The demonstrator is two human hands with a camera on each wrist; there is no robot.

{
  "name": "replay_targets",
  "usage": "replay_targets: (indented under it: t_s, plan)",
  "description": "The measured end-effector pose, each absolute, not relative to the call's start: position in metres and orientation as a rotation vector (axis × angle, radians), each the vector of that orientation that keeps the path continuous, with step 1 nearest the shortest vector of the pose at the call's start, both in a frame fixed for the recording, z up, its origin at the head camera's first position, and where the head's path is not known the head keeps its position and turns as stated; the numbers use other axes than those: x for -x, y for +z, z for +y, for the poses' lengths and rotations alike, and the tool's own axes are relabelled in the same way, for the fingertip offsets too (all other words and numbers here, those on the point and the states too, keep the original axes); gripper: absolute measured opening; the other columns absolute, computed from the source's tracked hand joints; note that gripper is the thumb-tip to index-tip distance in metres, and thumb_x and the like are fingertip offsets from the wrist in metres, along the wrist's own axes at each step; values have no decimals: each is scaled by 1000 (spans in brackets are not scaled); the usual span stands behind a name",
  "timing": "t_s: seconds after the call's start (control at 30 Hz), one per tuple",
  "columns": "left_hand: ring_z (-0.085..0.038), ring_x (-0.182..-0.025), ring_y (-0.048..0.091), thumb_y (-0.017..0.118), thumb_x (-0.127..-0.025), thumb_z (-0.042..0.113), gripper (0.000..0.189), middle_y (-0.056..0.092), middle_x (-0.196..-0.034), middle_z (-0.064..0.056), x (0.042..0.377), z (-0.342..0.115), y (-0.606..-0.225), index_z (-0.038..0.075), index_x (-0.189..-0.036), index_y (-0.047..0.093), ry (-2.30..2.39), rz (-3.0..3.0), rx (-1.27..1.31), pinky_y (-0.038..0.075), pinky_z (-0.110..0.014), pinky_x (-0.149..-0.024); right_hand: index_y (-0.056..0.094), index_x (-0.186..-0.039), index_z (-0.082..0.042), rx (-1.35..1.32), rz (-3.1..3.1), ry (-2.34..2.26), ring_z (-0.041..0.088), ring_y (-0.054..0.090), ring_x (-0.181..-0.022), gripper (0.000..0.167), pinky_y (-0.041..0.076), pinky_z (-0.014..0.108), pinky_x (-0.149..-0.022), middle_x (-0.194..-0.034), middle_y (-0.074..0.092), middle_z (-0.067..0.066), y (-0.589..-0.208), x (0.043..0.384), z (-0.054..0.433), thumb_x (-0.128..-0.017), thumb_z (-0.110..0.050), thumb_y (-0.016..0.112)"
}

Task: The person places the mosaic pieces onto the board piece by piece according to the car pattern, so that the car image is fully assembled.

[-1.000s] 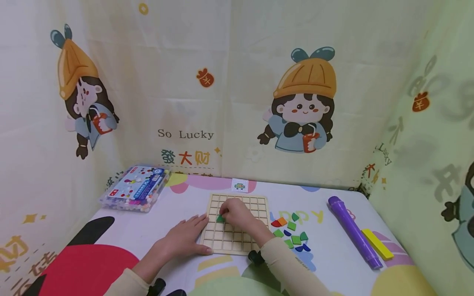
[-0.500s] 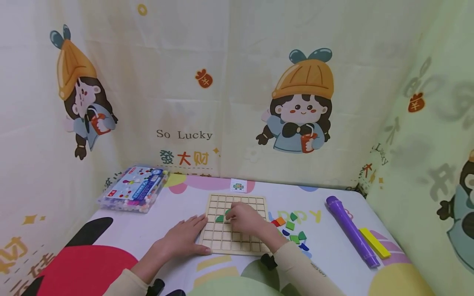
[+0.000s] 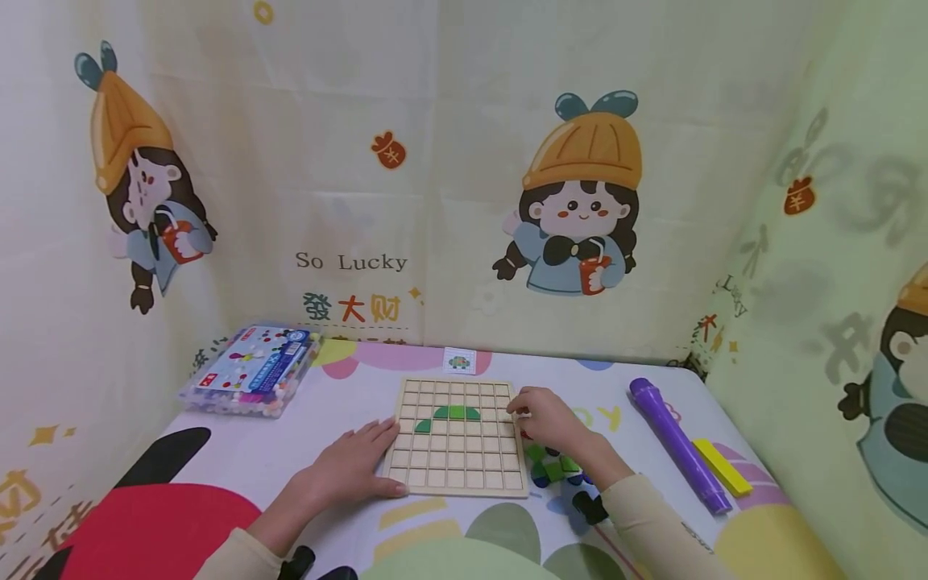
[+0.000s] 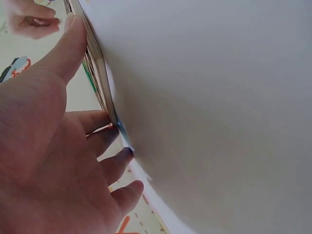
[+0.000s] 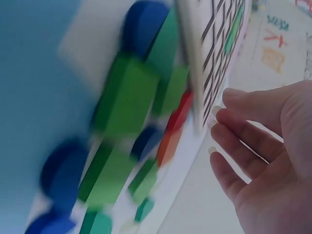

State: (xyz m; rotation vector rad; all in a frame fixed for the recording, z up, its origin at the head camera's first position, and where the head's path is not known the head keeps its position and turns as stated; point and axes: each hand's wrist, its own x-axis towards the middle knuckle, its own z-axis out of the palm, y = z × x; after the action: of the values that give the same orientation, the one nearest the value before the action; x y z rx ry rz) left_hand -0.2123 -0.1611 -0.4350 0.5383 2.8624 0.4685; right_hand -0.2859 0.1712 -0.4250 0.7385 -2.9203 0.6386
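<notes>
A wooden grid board (image 3: 455, 475) lies on the table. Several green pieces sit in its cells: a rounded one (image 3: 423, 426) lower left, and a row above with a green square (image 3: 457, 412) between two rounded ones. My left hand (image 3: 351, 463) touches the board's left edge, its fingers (image 4: 92, 122) and thumb spread along the side. Just past the board's right edge hovers my right hand (image 3: 547, 419), fingers loosely bent. Nothing shows between its fingertips in the right wrist view. Under and beside it lie loose pieces: green squares (image 5: 127, 95), blue rounded ones (image 5: 66, 173), red and orange (image 5: 169, 146).
A small pattern card (image 3: 460, 362) lies behind the board. At back left stands a clear plastic case (image 3: 250, 370) of small colourful parts. To the right are a purple tube-shaped object (image 3: 680, 445) and a yellow bar (image 3: 722, 467). Printed curtains surround the table.
My right hand has moved right from the board's middle to beyond its right edge, uncovering the green pieces in the cells. The left hand has stayed at the board's left side.
</notes>
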Motion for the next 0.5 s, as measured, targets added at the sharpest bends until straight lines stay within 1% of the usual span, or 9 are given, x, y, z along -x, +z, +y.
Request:
replay_targets:
  t_s: [0.13, 0.23, 0.33, 0.43, 0.5]
  plan:
    - [-38, -149, 31, 71, -80, 65, 101, 35, -161, -12, 213, -162, -433, 5, -153, 36, 455, 2862, -541, 27, -63, -118, 78, -100, -4, -576, -2981, 577, 14, 57, -77, 22, 56, 35, -77, -87, 67, 3, -423, 286, 189, -83, 3, 67]
    - [-37, -148, 31, 72, -79, 64, 101, 35, -161, -12, 212, -161, -432, 4, -153, 37, 465, 2861, -531, 27, -63, -118, 78, -100, -3, -483, -3024, 535, 16, 52, -74, 21, 53, 35, -73, -85, 66, 4, -422, 285, 200, -82, 1, 69]
    - [-37, -148, 32, 74, -78, 62, 101, 36, -161, -12, 211, -160, -430, 4, -152, 38, 487, 2857, -518, 27, -62, -118, 78, -99, -2, -401, -3077, 503, 17, 56, -77, 20, 57, 38, -77, -89, 69, 6, -421, 283, 209, -81, -1, 71]
    - [-37, -148, 32, 74, -78, 62, 101, 36, -160, -12, 211, -161, -430, 4, -152, 38, 490, 2856, -517, 28, -62, -117, 79, -93, -1, -353, -3133, 480, 18, 59, -79, 15, 59, 41, -82, -92, 72, 8, -420, 279, 217, -79, -1, 73]
    - [-37, -148, 33, 74, -78, 62, 101, 36, -160, -12, 211, -161, -431, 4, -152, 38, 480, 2862, -518, 28, -63, -117, 79, -89, -3, -348, -3152, 487, 18, 60, -79, 13, 59, 43, -83, -90, 72, 7, -420, 278, 220, -78, 0, 74]
